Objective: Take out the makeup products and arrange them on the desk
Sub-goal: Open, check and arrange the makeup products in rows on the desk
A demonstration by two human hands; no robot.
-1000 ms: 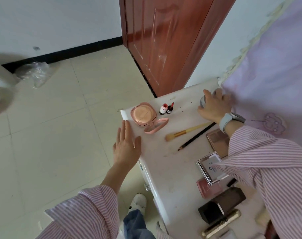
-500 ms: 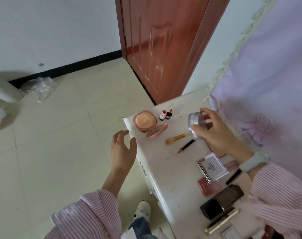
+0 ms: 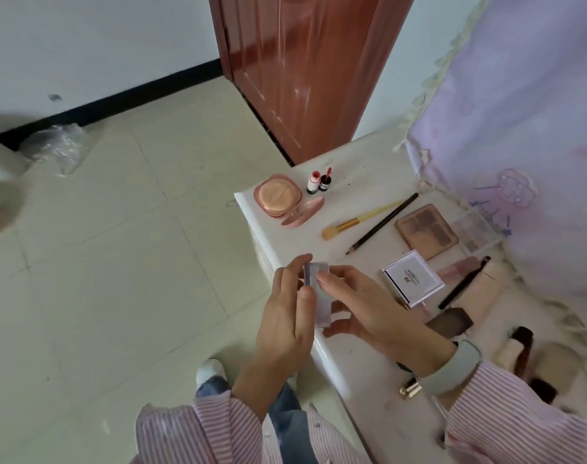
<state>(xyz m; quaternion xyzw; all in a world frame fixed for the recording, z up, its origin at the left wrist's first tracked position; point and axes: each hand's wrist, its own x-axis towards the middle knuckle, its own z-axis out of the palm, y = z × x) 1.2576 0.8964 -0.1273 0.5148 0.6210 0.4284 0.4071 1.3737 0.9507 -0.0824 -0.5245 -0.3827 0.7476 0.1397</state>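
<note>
While both hands meet over the near edge of the desk (image 3: 369,175), a small clear jar (image 3: 317,289) sits between them; the left hand (image 3: 287,316) pinches its upper part with thumb and fingers curled round it, and the right hand (image 3: 369,309) cradles its lower part with curled fingers, so the jar hangs above the edge rather than standing on the surface; whether it is being opened or only turned, I cannot tell.

Much of the arranging looks done; at the far corner an open pink compact (image 3: 278,195) lies with its lid flat beside it, and two small bottles (image 3: 319,180) stand upright just beside that; a brush (image 3: 355,222) and a dark pencil (image 3: 382,224) lie side by side, nearly parallel; further right a brown palette (image 3: 426,231) lies next to a clear one (image 3: 476,229), with a white square case (image 3: 412,277) nearer the person.

Less orderly is the near right end; a dark box (image 3: 449,321), a black stick (image 3: 464,283) and a gold-tipped tube (image 3: 411,390) crowd together there, partly hidden by the sleeve; by my judgement the jar has yet to be set down, and that cluster wants spacing out.
</note>
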